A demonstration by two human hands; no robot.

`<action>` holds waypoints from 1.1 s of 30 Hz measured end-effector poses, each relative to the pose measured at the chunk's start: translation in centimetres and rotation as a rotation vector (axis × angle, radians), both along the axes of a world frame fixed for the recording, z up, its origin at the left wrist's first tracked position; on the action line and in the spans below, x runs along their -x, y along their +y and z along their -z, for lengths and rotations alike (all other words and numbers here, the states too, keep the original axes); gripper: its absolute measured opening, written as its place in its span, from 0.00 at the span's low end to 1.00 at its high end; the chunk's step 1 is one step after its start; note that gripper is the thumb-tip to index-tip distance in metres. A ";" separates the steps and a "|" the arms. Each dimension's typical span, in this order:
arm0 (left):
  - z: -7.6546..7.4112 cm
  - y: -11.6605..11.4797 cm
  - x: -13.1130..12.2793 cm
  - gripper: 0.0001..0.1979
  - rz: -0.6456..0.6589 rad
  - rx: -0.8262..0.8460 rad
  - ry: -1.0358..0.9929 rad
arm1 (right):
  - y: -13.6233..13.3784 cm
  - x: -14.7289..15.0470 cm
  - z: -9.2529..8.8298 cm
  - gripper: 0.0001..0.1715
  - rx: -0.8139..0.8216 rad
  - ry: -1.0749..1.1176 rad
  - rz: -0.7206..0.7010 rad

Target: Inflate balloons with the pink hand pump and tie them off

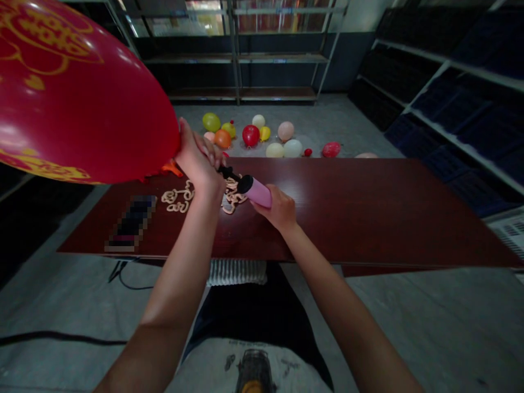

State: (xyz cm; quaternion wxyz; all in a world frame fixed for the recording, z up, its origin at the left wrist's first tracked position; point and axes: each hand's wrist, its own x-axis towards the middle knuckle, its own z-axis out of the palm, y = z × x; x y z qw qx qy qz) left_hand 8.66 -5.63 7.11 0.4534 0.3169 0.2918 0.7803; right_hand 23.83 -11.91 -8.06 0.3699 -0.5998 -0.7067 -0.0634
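Note:
A large inflated red balloon [123, 109] with yellow printing fills the upper left. My left hand [200, 155] is closed around its neck, beside the black nozzle end of a pump; the join between balloon and nozzle is hidden by the fingers. My right hand [280, 210] grips the pink barrel of the balloon pump [260, 191], whose black rod points toward my left hand. Beneath the hands, beige looped shapes [178, 197] lie on the dark red table [347, 213]. Some orange pieces [172, 168] lie under the balloon.
A blurred-out, phone-like dark object [133, 221] lies at the table's left. Several small inflated balloons [251, 135] rest on the floor beyond the far edge. Metal shelving [237, 60] stands behind, and racks with dark contents [462, 98] line the right. A black cable [61, 337] crosses the floor.

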 end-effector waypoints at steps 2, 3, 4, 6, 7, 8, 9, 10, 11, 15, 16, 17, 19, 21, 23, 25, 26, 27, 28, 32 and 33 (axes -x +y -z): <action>0.5 -0.2 -1.9 0.28 0.005 0.019 -0.022 | 0.1 0.0 0.1 0.31 -0.002 0.013 0.022; 0.8 -0.4 -2.7 0.29 0.013 0.024 -0.026 | 0.2 -0.1 0.1 0.31 -0.004 0.018 0.034; 1.1 -0.5 -3.3 0.30 0.025 0.023 -0.027 | 0.2 -0.1 0.1 0.31 -0.004 0.021 0.043; 1.7 -0.8 -4.0 0.31 0.054 0.012 -0.022 | 0.2 -0.1 0.2 0.31 0.003 0.020 0.049; 1.9 -0.9 -4.0 0.31 0.060 0.012 -0.020 | 0.2 -0.1 0.2 0.31 0.008 0.018 0.043; 2.0 -1.0 -3.9 0.31 0.060 0.016 -0.018 | 0.2 -0.1 0.2 0.31 0.014 0.015 0.032; 2.2 -1.1 -3.6 0.31 0.056 0.025 -0.016 | 0.2 -0.1 0.2 0.31 0.018 0.011 0.018; 2.3 -1.1 -3.2 0.31 0.053 0.035 -0.016 | 0.2 0.0 0.2 0.31 0.018 0.007 0.005; 2.4 -1.1 -2.7 0.31 0.050 0.046 -0.019 | 0.2 0.0 0.2 0.31 0.019 0.000 -0.009; 3.2 -1.2 -0.8 0.30 0.024 0.059 -0.021 | 0.2 0.4 0.3 0.32 0.013 -0.058 -0.053; 3.5 -1.3 -0.3 0.29 0.016 0.060 -0.011 | 0.1 0.4 0.4 0.32 0.008 -0.076 -0.060; 3.7 -1.4 0.1 0.29 0.011 0.063 -0.002 | 0.1 0.5 0.4 0.32 0.004 -0.093 -0.067; 3.9 -1.7 0.9 0.29 0.010 0.075 -0.008 | 0.0 0.5 0.3 0.31 0.001 -0.124 -0.083; 4.0 -2.0 1.7 0.29 0.010 0.099 -0.057 | -0.1 0.6 0.2 0.31 0.006 -0.151 -0.094; 3.8 -2.4 2.5 0.29 0.008 0.114 -0.122 | -0.2 0.6 0.1 0.30 0.011 -0.175 -0.097; 3.4 -2.8 3.3 0.30 0.001 0.111 -0.173 | -0.3 0.6 0.0 0.30 0.011 -0.196 -0.095; 3.2 -2.9 3.8 0.31 -0.003 0.109 -0.188 | -0.3 0.6 0.0 0.30 0.009 -0.205 -0.094; 3.0 -3.1 4.2 0.31 -0.006 0.114 -0.200 | -0.4 0.6 -0.1 0.30 0.007 -0.212 -0.094; 2.8 -3.2 4.7 0.32 -0.009 0.126 -0.213 | -0.4 0.7 -0.1 0.30 0.004 -0.219 -0.099; 2.0 -3.7 6.7 0.32 -0.034 0.165 -0.271 | -0.5 0.7 -0.3 0.30 0.002 -0.239 -0.132; 1.8 -3.8 7.2 0.32 -0.041 0.162 -0.283 | -0.5 0.7 -0.3 0.30 0.005 -0.244 -0.136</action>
